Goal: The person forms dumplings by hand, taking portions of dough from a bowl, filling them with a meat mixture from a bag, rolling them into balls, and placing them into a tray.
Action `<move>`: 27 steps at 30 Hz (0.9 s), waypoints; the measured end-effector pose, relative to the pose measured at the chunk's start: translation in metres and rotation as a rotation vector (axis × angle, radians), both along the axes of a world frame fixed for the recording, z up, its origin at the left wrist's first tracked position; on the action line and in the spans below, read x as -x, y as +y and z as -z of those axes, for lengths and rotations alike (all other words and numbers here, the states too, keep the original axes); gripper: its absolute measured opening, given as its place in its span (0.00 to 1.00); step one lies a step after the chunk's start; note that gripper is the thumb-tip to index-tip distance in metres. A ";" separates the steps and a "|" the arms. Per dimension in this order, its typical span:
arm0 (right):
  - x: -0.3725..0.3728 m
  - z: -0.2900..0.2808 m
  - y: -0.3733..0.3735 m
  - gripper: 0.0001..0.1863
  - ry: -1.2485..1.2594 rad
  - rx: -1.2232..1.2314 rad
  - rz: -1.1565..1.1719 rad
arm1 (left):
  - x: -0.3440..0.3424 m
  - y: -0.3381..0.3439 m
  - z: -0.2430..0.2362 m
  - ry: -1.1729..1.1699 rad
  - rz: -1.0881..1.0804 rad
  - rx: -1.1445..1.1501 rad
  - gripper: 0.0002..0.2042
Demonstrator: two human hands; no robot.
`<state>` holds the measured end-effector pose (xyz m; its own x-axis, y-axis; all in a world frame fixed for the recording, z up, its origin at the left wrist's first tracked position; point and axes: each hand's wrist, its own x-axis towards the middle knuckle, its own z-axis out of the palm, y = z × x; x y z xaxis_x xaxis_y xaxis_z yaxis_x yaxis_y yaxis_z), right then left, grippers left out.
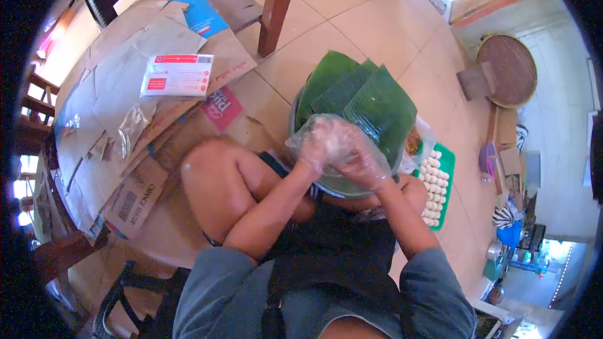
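**Tiled floor, basin of broad green leaves; left hand and right hand together above**

Beige tiles stretch toward a pale wall on the right. Flattened cardboard covers a wide patch on the left. The basin sits between the bent legs, its leaves overlapping and rising past the far rim. A round woven tray is against the wall; a green tray of pale balls stands just right of the basin.

Both hands, in clear plastic gloves, meet over the basin's near side, fingers curled inward and close together. Whether they clamp anything cannot be told; plastic and glare blur the fingertips.

A carton piece bears orange lettering and a dark square code. A blue printed panel tops the far cardboard, near a white packet with red bands and small print; a pink panel carries white lettering.
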<state>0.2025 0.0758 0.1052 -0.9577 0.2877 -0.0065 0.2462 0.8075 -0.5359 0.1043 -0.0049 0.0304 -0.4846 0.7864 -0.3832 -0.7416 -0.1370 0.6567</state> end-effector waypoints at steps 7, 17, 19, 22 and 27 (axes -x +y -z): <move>0.002 0.013 -0.040 0.43 0.192 -0.379 0.180 | -0.004 0.004 -0.017 -0.328 0.110 -0.457 0.32; 0.006 -0.034 -0.016 0.32 0.409 -0.170 0.099 | 0.001 0.010 0.019 -0.102 0.113 -0.255 0.25; 0.010 -0.008 -0.009 0.37 0.245 -0.411 -0.225 | -0.007 0.022 0.067 0.526 0.012 0.023 0.21; 0.008 0.023 -0.006 0.35 0.199 -0.316 -0.184 | -0.014 0.021 0.103 0.552 -0.006 0.022 0.22; -0.010 0.017 0.014 0.41 0.296 -0.111 -0.032 | -0.009 0.020 0.006 -0.168 0.041 -0.111 0.25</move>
